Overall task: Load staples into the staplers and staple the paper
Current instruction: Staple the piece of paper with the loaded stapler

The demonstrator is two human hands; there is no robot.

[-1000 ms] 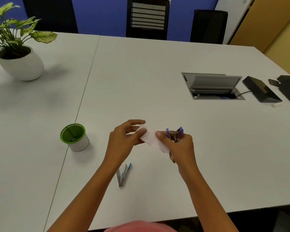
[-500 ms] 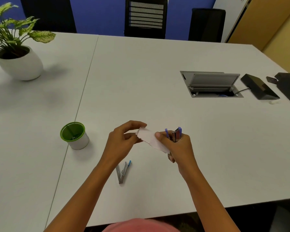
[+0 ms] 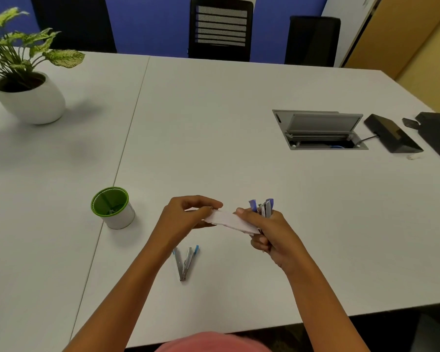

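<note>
a white table [image 3: 239,118], seamed down its left side, fills the view. beyond its far edge three black chairs [image 3: 220,49] stand before a blue wall [image 3: 148,24]; tan panelling [image 3: 404,34] stands at right.

Both forearms extend to frame centre. Left grip [image 3: 186,217] pinches the paper [image 3: 229,221]; right grip [image 3: 272,235] clenches the stapler [image 3: 264,209], thumb on paper.

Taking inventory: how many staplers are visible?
2. The purple stapler is gripped in the right hand; the blue stapler lies open on the table. Contents of the green cup are unclear.
</note>
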